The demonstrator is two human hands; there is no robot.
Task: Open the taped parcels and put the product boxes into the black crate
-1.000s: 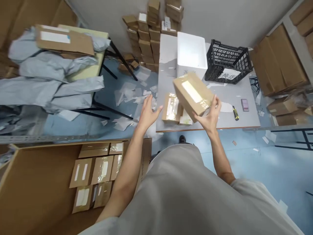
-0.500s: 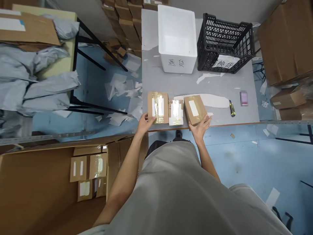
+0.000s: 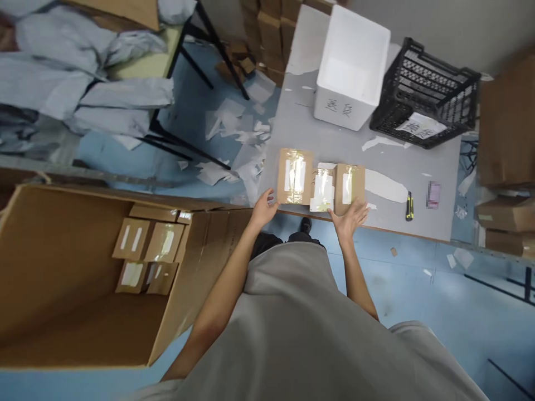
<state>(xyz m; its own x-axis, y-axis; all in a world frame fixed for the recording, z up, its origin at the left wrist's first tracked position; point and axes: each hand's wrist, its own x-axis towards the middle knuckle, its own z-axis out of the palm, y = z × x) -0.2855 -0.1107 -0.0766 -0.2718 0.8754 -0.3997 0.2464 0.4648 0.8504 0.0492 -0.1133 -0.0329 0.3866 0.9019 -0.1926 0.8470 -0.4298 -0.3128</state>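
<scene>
Three taped cardboard boxes stand in a row near the front edge of the grey table: a left box point(image 3: 295, 178), a smaller middle box point(image 3: 322, 191) with a white label, and a right box point(image 3: 349, 186). My left hand point(image 3: 264, 208) is at the near left corner of the left box, fingers loosely apart and holding nothing; whether a fingertip touches it I cannot tell. Spread fingers of my right hand point(image 3: 349, 218) rest against the near side of the right box, the thumb by the middle box.
A white bin point(image 3: 351, 72) and a black plastic crate point(image 3: 426, 94) stand at the back of the table point(image 3: 292, 122). A yellow-black box cutter point(image 3: 409, 206) lies on the right. At left, a large open carton point(image 3: 200, 250) holds several boxes; grey bags point(image 3: 125, 94) pile on another table.
The view has turned, so the table sits further right and tilted. The right box has straightened against the middle one. My left hand has come away from the left box's front face.
</scene>
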